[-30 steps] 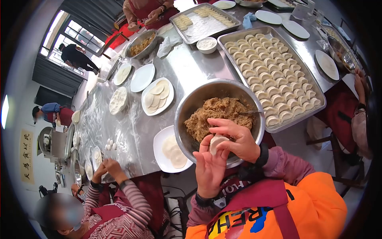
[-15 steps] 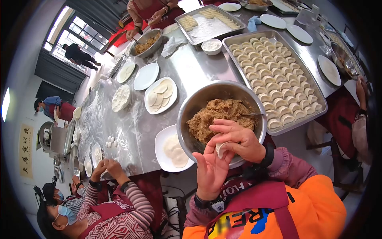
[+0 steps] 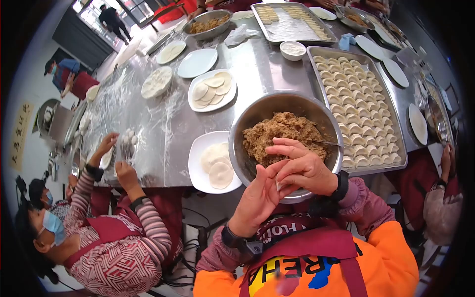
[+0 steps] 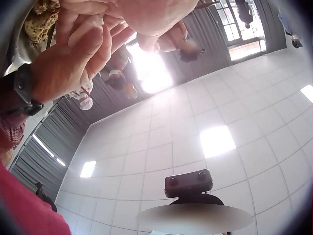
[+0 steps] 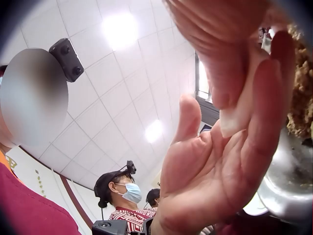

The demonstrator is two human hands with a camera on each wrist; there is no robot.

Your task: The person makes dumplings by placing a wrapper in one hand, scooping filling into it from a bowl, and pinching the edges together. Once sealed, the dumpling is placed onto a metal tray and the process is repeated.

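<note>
A folded dumpling [image 5: 234, 115], pale and smooth, sits between my two hands close over the near rim of the steel bowl [image 3: 239, 123]. My left hand [image 3: 255, 200] is palm up, its long fingers extended under the dumpling and its thumb apart. From above, my right hand [image 3: 309, 171] pinches the dumpling's edge with thumb and fingers. In the head view the hands hide most of the dumpling; in the left wrist view part of it [image 4: 87, 28] shows by the right thumb. Brown minced filling [image 3: 282, 131] and a metal utensil handle [image 3: 326, 143] are in the bowl.
A tray [image 3: 316, 54] with rows of dumplings lies right of the bowl. To the left are a plate of round wrappers [image 3: 197, 173] and another wrapper plate [image 3: 193, 101]. A white bowl of flour [image 3: 293, 49] stands behind. Another person [image 3: 109, 237] sits at the left, hands over the table.
The head view has swung, so the table and bowl appear shifted. My hands stay together at the dumpling, which is more covered now. The neighbour's hands have moved apart.
</note>
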